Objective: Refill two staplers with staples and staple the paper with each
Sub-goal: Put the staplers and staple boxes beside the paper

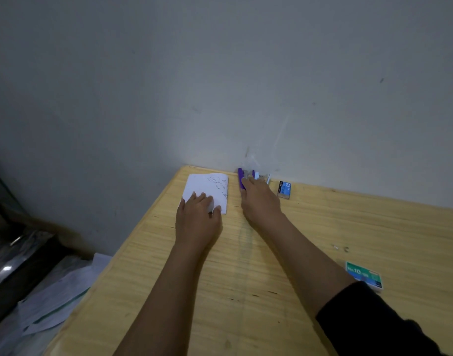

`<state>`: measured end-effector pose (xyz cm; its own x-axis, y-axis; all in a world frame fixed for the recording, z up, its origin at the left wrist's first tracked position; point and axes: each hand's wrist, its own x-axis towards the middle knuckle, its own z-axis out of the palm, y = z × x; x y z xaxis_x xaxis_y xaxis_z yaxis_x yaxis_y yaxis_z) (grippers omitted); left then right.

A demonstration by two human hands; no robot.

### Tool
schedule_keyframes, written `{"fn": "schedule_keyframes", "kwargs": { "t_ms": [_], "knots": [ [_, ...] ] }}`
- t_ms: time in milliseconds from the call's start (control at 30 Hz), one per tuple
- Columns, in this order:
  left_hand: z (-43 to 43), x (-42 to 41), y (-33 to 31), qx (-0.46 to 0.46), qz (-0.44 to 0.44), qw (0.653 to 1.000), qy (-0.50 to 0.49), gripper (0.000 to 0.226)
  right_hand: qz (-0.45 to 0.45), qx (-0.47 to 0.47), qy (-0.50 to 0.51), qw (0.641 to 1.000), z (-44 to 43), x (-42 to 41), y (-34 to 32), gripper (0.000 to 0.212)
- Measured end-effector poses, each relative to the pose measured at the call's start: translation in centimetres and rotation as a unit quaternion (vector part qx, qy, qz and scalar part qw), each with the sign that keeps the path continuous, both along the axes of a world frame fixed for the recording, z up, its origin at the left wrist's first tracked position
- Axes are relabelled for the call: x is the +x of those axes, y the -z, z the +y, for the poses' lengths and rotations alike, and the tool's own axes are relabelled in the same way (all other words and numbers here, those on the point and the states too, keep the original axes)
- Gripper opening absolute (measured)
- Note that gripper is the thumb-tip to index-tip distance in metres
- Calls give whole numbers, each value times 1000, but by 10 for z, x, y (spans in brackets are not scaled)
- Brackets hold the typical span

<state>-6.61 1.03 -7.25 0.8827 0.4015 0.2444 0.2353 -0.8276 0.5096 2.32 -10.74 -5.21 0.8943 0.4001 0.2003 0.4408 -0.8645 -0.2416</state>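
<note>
A folded white paper (207, 186) with handwriting lies at the far left corner of the wooden table (323, 227). My left hand (198, 217) rests flat on its near edge, fingers spread. My right hand (258, 199) reaches to the purple stapler (240, 179) by the wall, fingers over it; whether they grip it I cannot tell. A pale blue stapler (261, 176) lies just right of the purple one, partly hidden by my fingers. A blue staple box (284, 190) lies further right. A green staple box (364, 274) sits near my right forearm.
The wall runs right behind the staplers. A few loose staples (341, 248) lie on the table at the right. Left of the table edge, papers (53, 299) and dark objects lie on the floor.
</note>
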Motion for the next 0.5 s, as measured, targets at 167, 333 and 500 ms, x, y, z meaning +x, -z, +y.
{"fn": "schedule_keyframes", "kwargs": {
  "t_ms": [167, 333, 500],
  "knots": [
    [1, 1, 2, 17, 13, 1000, 14, 47, 27, 12, -1, 1000, 2, 0, -2, 43],
    [1, -1, 2, 36, 31, 998, 32, 50, 58, 72, -23, 995, -14, -7, -11, 45],
    [0, -3, 3, 47, 25, 997, 48, 49, 58, 146, -6, 988, -51, -16, -23, 37]
  ]
}}
